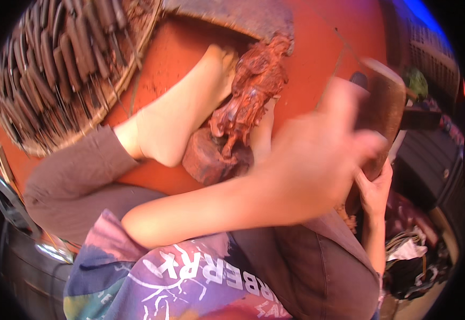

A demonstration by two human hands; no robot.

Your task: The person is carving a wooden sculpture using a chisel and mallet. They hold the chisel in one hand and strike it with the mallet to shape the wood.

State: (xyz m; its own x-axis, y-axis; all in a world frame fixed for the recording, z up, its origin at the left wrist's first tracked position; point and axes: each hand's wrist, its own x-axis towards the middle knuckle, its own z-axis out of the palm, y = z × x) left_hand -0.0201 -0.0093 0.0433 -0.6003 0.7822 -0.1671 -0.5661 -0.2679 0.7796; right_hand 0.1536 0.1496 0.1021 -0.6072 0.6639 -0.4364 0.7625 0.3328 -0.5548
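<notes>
My left forearm reaches across my lap to the right. My left hand is smeared by motion beside a long brown wooden block with a rounded edge and a dark face; I cannot tell whether it grips anything. A dark rounded end shows just past its fingers. At the block's lower end, my right hand is closed around its edge, with part of the fingers hidden. Between my bare feet lies a reddish-brown carved wooden figure on a chunky base; my left foot rests against it.
A round woven tray full of dark-handled carving tools lies at the far left. A broad wooden slab sits beyond the figure on the red floor. Dark containers and a pale slatted crate stand to the right.
</notes>
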